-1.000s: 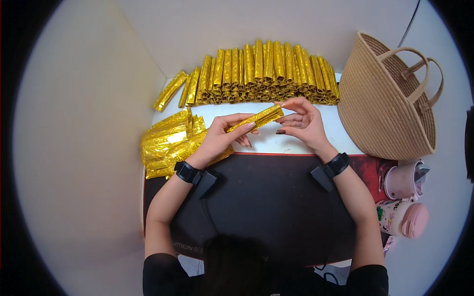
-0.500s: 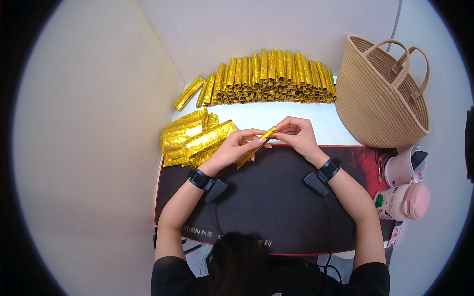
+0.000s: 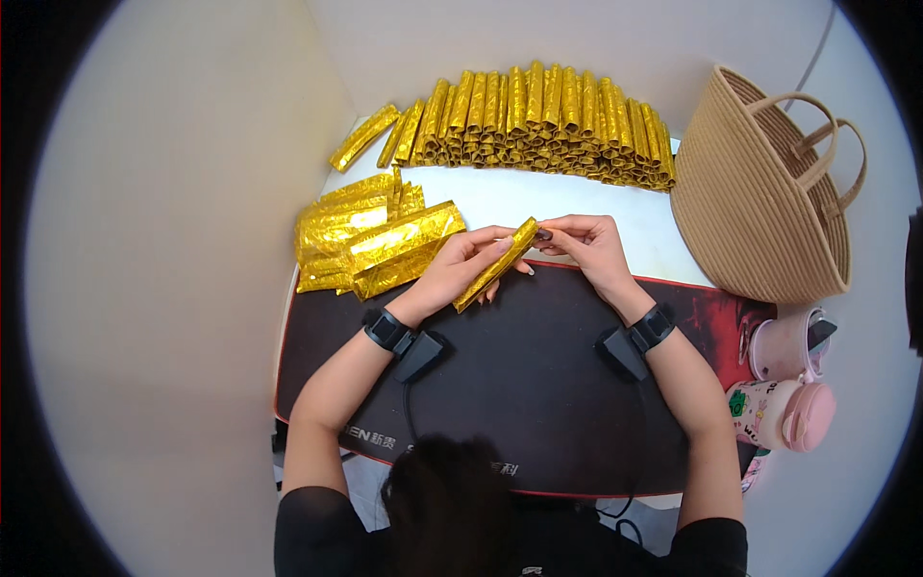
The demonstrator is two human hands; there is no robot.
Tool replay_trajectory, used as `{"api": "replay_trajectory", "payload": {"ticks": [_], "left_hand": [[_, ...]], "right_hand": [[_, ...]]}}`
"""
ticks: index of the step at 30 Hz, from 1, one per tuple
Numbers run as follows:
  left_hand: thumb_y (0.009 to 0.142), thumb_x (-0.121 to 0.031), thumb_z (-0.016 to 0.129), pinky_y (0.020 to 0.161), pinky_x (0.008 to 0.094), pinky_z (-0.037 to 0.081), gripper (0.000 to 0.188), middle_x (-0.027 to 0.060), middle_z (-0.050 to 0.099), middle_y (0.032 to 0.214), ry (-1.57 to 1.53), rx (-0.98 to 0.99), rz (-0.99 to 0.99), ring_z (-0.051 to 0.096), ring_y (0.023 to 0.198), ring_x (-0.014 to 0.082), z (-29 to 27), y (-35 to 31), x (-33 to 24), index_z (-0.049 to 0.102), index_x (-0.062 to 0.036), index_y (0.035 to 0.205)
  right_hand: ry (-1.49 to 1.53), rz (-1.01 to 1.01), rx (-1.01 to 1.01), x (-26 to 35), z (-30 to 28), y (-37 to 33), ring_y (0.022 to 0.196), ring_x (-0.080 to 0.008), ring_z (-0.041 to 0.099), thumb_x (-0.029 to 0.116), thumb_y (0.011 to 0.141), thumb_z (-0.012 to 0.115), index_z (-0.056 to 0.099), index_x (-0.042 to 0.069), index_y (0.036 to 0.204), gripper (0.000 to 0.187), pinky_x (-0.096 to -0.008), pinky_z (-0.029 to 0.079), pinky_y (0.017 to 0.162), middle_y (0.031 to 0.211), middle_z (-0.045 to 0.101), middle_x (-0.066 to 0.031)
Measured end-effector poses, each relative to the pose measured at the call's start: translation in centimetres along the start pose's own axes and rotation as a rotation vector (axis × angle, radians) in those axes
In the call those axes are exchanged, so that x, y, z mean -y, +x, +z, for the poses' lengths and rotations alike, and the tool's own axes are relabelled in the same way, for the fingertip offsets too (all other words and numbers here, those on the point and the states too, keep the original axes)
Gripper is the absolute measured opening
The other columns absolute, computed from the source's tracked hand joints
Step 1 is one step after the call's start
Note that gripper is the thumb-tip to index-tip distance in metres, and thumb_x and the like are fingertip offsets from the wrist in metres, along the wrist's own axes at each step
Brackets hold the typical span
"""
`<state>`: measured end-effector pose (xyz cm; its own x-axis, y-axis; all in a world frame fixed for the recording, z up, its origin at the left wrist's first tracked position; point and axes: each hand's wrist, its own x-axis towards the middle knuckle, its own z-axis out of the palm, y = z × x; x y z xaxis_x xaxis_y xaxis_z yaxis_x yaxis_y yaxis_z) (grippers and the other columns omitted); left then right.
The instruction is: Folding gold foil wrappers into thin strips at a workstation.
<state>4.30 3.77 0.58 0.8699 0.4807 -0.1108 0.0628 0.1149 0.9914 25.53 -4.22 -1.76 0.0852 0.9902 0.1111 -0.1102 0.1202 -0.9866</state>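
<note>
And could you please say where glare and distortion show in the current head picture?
Head view: bright glare whitens patches on the flat, shiny gold foil pieces; in the head view, the wide black red-edged desk mat looks bowed, and black borders darken both sides.

A tan basket (image 3: 750, 212) with two handles sits at the right of the white surface (image 3: 572, 199). A dark, red-edged mat (image 3: 567, 404) covers its near part. At the mat's right are a pink cup (image 3: 777, 348) and, just beside it, a patterned bottle (image 3: 760, 411) with a pink lid (image 3: 812, 417).
</note>
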Motion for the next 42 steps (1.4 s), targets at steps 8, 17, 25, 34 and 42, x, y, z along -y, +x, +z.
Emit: {"api": "replay_trajectory", "payload": {"ticks": [8, 17, 25, 34, 42], "left_hand": [[0.104, -0.035, 0.035, 0.054, 0.0195, 0.049, 0.045, 0.0096, 0.069, 0.099, -0.038, 0.027, 0.036, 0.056, 0.056, 0.0062, -0.3, -0.1, 0.7, 0.049, -0.0034, 0.132], [0.104, -0.034, 0.037, 0.042, 0.0166, 0.038, 0.038, 0.0029, 0.07, 0.086, 0.194, -0.014, 0.085, 0.046, 0.046, 0.0022, 0.2, -0.4, 0.5, 0.055, -0.005, 0.121], [0.104, -0.032, 0.037, 0.04, 0.0175, 0.038, 0.037, 0.0042, 0.07, 0.079, 0.209, -0.012, 0.023, 0.046, 0.043, 0.0028, 0.4, -0.3, 0.1, 0.059, -0.0036, 0.113], [0.105, -0.025, 0.033, 0.043, 0.019, 0.041, 0.036, 0.004, 0.071, 0.078, 0.377, 0.003, 0.116, 0.048, 0.042, 0.0052, 0.7, -0.3, 0.0, 0.057, -0.0022, 0.119], [0.103, -0.022, 0.036, 0.052, 0.03, 0.046, 0.029, 0.0051, 0.068, 0.073, 0.58, -0.063, 0.167, 0.057, 0.052, 0.0189, 1.2, -0.2, 0.1, 0.056, -0.0035, 0.113]], "right_hand": [[-0.006, 0.023, 0.011, 0.2, 0.1, 0.2, 0.086, -0.0151, 0.069, 0.006, 0.093, 0.06, 0.067, -0.004, 0.107, 0.018, -0.0245, 0.057, 0.078, 0.097, 0.069, -0.0122], [-0.009, 0.037, 0.022, 0.5, 0.3, -0.1, 0.084, -0.0148, 0.069, 0.005, 0.093, 0.06, 0.067, -0.004, 0.107, 0.018, -0.0233, 0.056, 0.075, 0.096, 0.069, -0.0105], [-0.009, 0.039, 0.012, 0.2, 0.3, -0.2, 0.077, -0.0124, 0.069, 0.006, 0.093, 0.061, 0.068, -0.002, 0.105, 0.017, -0.0202, 0.055, 0.067, 0.089, 0.07, -0.0077], [0.036, 0.054, 0.02, 0.5, 0.6, -0.1, 0.061, -0.004, 0.061, 0.007, 0.09, 0.065, 0.071, 0.0, 0.1, 0.014, -0.0156, 0.045, 0.052, 0.083, 0.07, -0.0052], [-0.263, -0.077, -0.052, 0.4, 0.9, 0.1, 0.053, -0.0004, 0.048, 0.008, 0.086, 0.069, 0.074, 0.005, 0.093, 0.01, -0.0152, 0.039, 0.049, 0.101, 0.071, -0.007]]}}
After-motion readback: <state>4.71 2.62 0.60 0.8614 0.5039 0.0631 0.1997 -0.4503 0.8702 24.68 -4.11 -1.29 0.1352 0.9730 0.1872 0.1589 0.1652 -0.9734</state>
